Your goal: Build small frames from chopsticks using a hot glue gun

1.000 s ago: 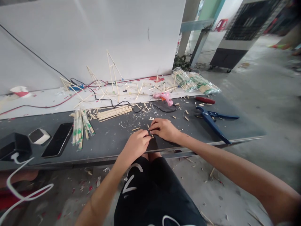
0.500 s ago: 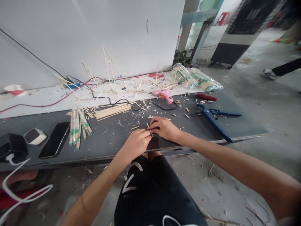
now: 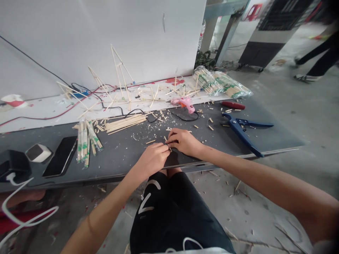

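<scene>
My left hand [image 3: 153, 157] and my right hand [image 3: 184, 141] meet over the front of the dark board, fingertips close together and pinched. Between them are short wooden stick pieces [image 3: 165, 138]; one end pokes up past the fingers, while most is covered. Which fingers press which piece is partly hidden. Just left of the fingertips lies another cut stick piece [image 3: 150, 141]. Beyond the hands rests a pink hot glue gun [image 3: 184, 103] with a black cord. To the right, a blue-handled cutter [image 3: 239, 132] lies with its handles spread.
Long thin sticks [image 3: 126, 123] lie in a pile, beside wrapped stick packs [image 3: 83, 141]. Stick frames [image 3: 120, 76] stand along the wall. A phone [image 3: 60, 157], a red-handled tool [image 3: 233, 105] and bagged sticks [image 3: 225, 83] are on the board. A person's legs [image 3: 321, 58] show at far right.
My hands stay pinched together at nearly the same spot on the stick pieces. The view has shifted slightly. In the background, the person's legs have moved, and a second foot now shows.
</scene>
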Available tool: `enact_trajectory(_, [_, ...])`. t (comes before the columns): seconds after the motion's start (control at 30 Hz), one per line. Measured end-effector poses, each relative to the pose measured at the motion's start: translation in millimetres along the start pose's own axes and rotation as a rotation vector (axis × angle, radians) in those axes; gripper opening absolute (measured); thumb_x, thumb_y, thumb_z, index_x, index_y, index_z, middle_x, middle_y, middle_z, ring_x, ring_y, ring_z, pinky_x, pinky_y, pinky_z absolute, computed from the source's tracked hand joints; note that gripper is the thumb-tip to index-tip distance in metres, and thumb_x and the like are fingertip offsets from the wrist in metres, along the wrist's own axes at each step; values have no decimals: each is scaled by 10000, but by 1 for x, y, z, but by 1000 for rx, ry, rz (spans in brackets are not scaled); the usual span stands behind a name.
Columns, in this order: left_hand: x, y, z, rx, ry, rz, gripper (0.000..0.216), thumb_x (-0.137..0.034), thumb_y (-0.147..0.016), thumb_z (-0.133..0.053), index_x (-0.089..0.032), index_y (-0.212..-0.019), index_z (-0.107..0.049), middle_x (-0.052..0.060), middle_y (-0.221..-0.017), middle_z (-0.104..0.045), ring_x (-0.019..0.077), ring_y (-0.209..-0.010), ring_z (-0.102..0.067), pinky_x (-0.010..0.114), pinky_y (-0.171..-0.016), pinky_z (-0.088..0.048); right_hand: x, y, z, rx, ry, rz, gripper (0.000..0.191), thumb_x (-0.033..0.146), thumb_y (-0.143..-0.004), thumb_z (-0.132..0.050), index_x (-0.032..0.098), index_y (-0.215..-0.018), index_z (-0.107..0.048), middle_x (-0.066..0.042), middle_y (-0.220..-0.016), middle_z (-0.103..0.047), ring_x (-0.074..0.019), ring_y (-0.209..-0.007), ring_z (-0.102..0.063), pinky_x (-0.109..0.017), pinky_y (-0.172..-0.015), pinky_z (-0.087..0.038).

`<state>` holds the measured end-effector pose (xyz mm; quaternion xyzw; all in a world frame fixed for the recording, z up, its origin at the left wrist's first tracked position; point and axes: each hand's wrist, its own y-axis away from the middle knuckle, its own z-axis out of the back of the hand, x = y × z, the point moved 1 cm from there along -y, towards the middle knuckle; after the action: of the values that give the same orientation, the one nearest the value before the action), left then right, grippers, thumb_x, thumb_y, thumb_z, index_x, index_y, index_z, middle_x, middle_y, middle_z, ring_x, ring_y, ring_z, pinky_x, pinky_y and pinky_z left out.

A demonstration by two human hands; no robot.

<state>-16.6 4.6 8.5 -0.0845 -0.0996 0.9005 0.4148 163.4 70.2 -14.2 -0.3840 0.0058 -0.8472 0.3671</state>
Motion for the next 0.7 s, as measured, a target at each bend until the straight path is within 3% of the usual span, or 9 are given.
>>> enact_trajectory(0.23, [-2,3,-3,-39,18,43,264,-133,-976,-494,-153,-841,-721,71,-868,-699,199,-807,-610,325,-750,-507,4,-1,1,20,13,-19,137,115,-831,-734,212,-887,-812,-45,-932,-689,-165,-827,-658,-296,-809,-505])
enact_trajectory(0.5, [-7,9,-7,-207,230,270,228,-121,-941,-562,-200,-856,-758,54,-806,-669,187,-819,-611,309,-759,-521,4,1,-2,-12,3,-46,147,128,-800,-765,236,-883,-821,-39,-950,-717,-165,-818,-674,-295,-811,-504])
enact_trajectory(0.63, [0,27,6,-405,272,402,197,-202,-957,-567,-198,-965,-763,73,-903,-713,202,-872,-646,335,-802,-537,7,2,6,-39,-43,-46,153,186,-840,-725,245,-943,-822,-37,-962,-739,-158,-772,-671,-280,-749,-505])
enact_trajectory(0.7, [11,41,11,-504,256,529,215,-241,-968,-552,-200,-969,-763,76,-932,-722,199,-860,-663,331,-788,-536,3,-1,23,-145,-35,-85,195,240,-889,-664,233,-1017,-810,-45,-973,-756,-161,-746,-669,-272,-700,-496])
